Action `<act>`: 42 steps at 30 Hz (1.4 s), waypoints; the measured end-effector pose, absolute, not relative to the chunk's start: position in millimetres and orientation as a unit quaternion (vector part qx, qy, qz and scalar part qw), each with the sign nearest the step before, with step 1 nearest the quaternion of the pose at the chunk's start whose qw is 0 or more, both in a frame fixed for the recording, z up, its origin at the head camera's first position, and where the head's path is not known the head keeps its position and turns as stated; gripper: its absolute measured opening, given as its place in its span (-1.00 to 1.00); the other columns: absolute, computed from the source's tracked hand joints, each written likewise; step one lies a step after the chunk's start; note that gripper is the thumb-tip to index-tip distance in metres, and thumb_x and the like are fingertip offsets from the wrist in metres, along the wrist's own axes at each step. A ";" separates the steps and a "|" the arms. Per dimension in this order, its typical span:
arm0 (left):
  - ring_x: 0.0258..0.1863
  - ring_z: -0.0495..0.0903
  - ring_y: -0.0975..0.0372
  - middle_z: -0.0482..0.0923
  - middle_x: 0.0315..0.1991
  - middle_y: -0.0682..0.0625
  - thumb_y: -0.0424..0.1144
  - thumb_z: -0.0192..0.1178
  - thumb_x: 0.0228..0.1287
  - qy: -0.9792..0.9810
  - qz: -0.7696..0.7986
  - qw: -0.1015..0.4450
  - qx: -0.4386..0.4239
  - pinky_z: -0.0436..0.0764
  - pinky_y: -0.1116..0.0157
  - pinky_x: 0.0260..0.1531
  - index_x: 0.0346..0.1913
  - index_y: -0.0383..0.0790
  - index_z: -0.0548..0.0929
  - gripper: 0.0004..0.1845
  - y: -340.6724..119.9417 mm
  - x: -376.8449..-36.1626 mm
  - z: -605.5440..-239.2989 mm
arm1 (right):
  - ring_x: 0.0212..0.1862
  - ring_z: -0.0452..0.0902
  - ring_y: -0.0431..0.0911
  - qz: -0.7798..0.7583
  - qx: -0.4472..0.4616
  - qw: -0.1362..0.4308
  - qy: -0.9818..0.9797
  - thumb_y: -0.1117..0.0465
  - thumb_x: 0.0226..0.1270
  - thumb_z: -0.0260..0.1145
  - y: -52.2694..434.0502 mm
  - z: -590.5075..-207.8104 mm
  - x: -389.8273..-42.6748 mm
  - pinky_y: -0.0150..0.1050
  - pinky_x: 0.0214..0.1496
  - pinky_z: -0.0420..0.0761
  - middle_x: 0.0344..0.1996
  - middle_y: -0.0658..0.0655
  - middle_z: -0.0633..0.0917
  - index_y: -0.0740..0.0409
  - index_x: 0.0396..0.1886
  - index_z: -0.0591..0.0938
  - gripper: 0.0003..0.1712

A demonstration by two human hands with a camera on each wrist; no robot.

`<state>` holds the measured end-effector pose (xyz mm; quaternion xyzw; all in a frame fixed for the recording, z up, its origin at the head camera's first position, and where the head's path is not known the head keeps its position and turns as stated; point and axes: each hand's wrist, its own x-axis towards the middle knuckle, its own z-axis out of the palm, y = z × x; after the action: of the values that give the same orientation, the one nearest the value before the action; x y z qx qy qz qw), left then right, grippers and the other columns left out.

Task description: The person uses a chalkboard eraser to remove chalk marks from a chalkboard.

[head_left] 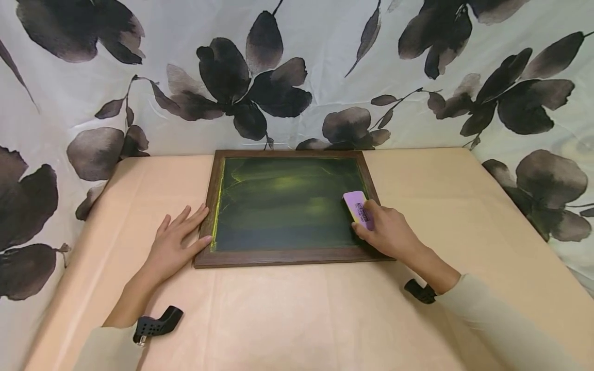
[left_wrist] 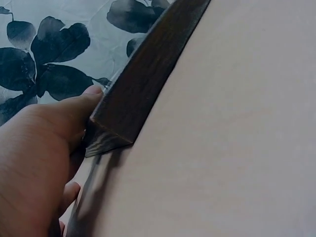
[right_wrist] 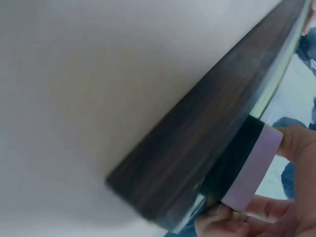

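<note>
A chalkboard [head_left: 278, 216] in a brown wooden frame [head_left: 297, 257] lies on the table, smeared with yellow chalk, with a brighter yellow line down its left inner edge. My right hand [head_left: 390, 232] grips a purple chalkboard eraser [head_left: 355, 205] at the board's right side. In the right wrist view the eraser's dark pad [right_wrist: 234, 158] faces the board, and fingers hold its purple back [right_wrist: 254, 168]. My left hand [head_left: 172, 250] has its fingers spread, and its fingertips touch the frame's left edge. The left wrist view shows the thumb against the frame's corner [left_wrist: 111, 136].
A pale peach cloth [head_left: 278, 314] covers the table. Behind and at both sides hangs a white curtain [head_left: 325, 31] with dark flowers. Black wrist devices [head_left: 159, 323] sit on both forearms, by light sleeves [head_left: 501, 319].
</note>
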<state>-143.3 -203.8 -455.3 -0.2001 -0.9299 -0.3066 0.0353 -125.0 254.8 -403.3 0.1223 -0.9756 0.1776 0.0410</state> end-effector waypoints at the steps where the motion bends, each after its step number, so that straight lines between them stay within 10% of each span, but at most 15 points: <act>1: 0.44 0.00 -0.07 0.17 0.43 -0.09 0.07 0.18 0.31 -0.930 -0.308 0.035 -0.198 -0.33 -0.10 0.37 0.48 -0.04 0.22 -0.26 -204.9 -142.2 -456.0 | -0.59 0.36 -0.06 0.178 0.126 0.041 -0.975 0.09 0.22 0.34 254.1 -405.0 -124.8 -0.28 -0.62 0.30 -0.59 0.14 0.48 0.34 -0.07 0.44 -0.54; 42: 0.44 0.02 -0.05 0.21 0.41 -0.09 0.05 0.23 0.27 -0.925 -0.315 0.053 -0.207 -0.32 -0.09 0.37 0.46 -0.04 0.26 -0.26 -206.5 -144.2 -460.4 | -0.53 0.44 -0.18 0.129 0.295 0.026 -0.946 -0.07 0.29 0.25 52.5 -403.8 -147.6 -0.31 -0.52 0.45 -0.51 0.02 0.52 0.23 -0.10 0.48 -0.55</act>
<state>-144.2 -206.5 -460.4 -0.2068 -0.9247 -0.3151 0.0532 -147.6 52.5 -403.8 0.2954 -0.9463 0.1287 0.0263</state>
